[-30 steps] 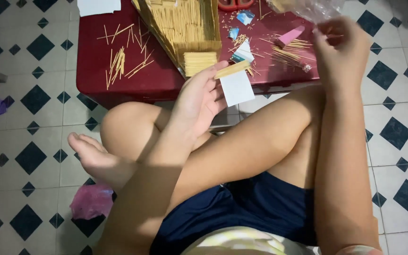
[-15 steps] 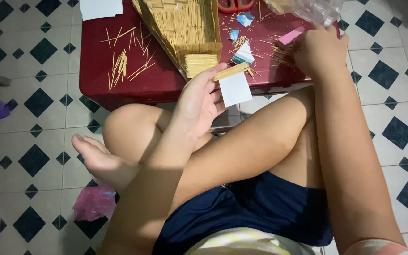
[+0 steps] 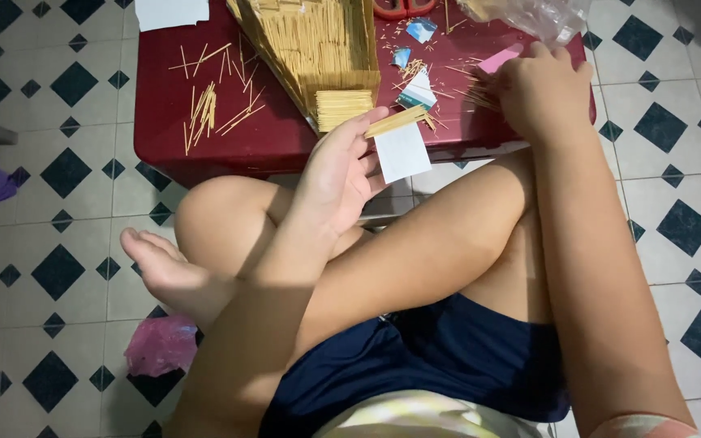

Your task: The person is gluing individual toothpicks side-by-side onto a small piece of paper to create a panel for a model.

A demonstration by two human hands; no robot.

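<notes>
The left hand (image 3: 342,174) pinched a small flat row of toothpicks (image 3: 397,121) between its thumb and fingers. A white paper square (image 3: 402,152) hung just under the row, beside the fingertips. The fingers were curled in, not spread.

The right hand (image 3: 541,89) lay palm down on the dark red table (image 3: 253,142). Its fingers were bent and pressed on a heap of loose toothpicks (image 3: 474,93). I could not tell if it had picked one up.

To do this well, the left hand should keep the little row flat and still. The right hand should take one stick at a time, gently.

Just past the left hand stood a big toothpick model (image 3: 314,49). A clear plastic bag (image 3: 541,16) lay just beyond the right hand.
</notes>
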